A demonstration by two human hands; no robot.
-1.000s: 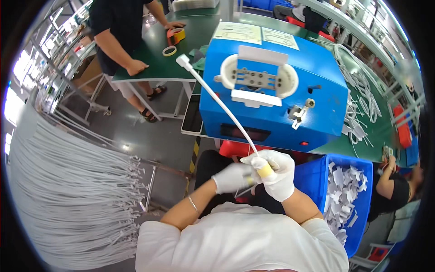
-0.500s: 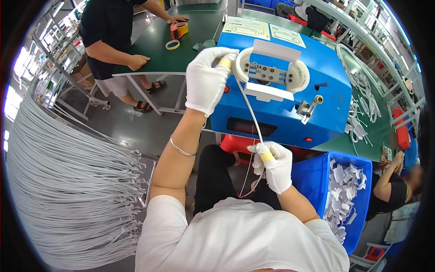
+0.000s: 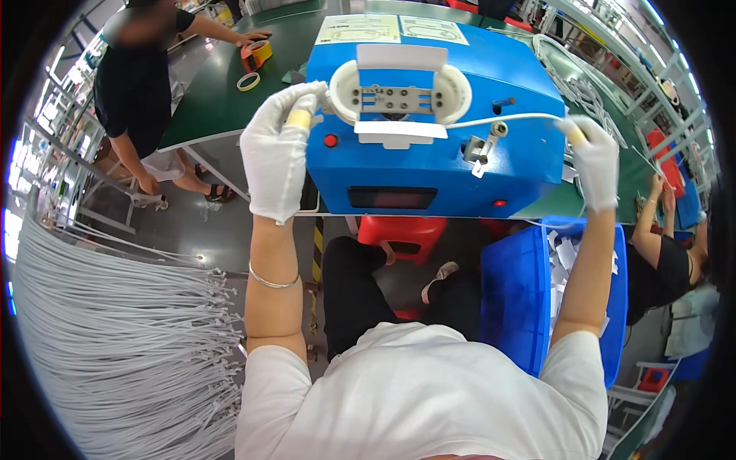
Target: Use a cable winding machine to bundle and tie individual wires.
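A blue winding machine stands on the bench before me. Its white oval winding former carries a metal plate with screws and white card flaps above and below. My left hand, in a white glove with a yellow finger wrap, is closed at the former's left rim; what its fingertips pinch is hidden. A white cable runs from the former's lower right across the machine front to my right hand. That hand, gloved too and slightly blurred, is closed on it at the machine's right side.
A thick bundle of grey-white cables hangs at left. A blue bin with white scraps stands at right, below my right forearm. Coiled cables lie on the green bench. Tape rolls and a co-worker are at far left, another person at right.
My right hand has swung up and right from my lap, drawing the cable across the machine. My left hand stays at the former's left rim. The whole view has shifted.
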